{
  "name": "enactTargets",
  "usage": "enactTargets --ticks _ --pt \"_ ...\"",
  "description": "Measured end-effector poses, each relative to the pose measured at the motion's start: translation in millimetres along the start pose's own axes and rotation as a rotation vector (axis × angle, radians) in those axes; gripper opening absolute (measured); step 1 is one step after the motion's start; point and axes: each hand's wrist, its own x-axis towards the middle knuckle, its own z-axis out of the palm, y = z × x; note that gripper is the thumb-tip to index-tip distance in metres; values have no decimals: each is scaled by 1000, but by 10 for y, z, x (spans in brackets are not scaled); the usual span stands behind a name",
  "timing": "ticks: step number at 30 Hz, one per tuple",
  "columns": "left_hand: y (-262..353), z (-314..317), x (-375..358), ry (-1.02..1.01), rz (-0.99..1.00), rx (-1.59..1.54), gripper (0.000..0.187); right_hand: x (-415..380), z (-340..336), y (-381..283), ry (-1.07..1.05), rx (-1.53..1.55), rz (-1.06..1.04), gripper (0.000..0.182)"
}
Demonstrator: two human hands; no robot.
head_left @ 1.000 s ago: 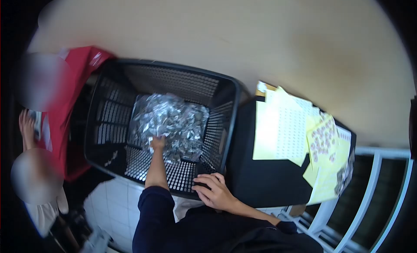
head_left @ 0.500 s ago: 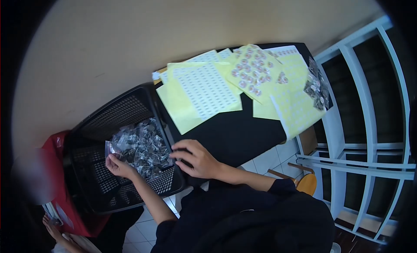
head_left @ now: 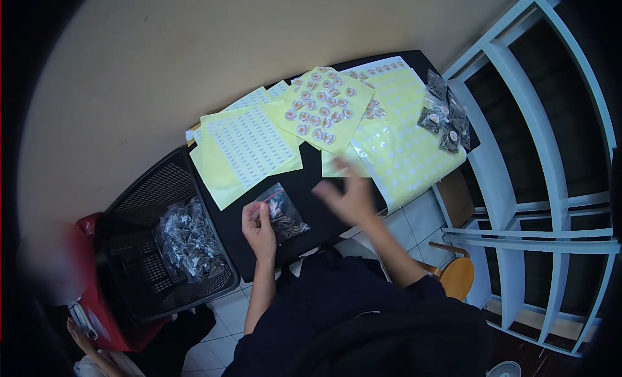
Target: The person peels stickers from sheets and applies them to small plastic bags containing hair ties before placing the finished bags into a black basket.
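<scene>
Pinched in my left hand [head_left: 260,232] is a small clear zip bag [head_left: 284,215] with a red strip along its top and dark contents, over the front of the black table [head_left: 311,182]. My right hand [head_left: 353,197], blurred by motion, hovers to the right of it with fingers spread and nothing visible in them. Beyond it lies a yellow sheet of round stickers [head_left: 327,105], overlapping a larger sheet of pale round labels [head_left: 405,134]. Sheets of small printed labels [head_left: 249,144] are spread behind my left hand.
A black plastic basket [head_left: 149,182] at the left holds a heap of filled clear bags [head_left: 188,241]. Several stickered bags [head_left: 447,118] lie at the table's right end. White shelving [head_left: 512,85] and a wooden stool [head_left: 457,278] stand right. Another person's hand [head_left: 79,335] shows lower left.
My left hand has come out of the basket to the right with a clear zip bag, now over the table. My right hand has moved right, toward the sticker sheets.
</scene>
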Motion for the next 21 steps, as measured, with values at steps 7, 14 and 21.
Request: enactTargets --ticks 7,14,21 --pt "79 280 -70 152 322 360 56 938 -1895 2206 774 -779 185 51" --pt "236 443 -289 184 431 504 58 1008 -2042 2377 858 -409 169 29" --pt "634 1208 -29 -347 75 -191 30 124 -1062 854 499 -396 -507 46"
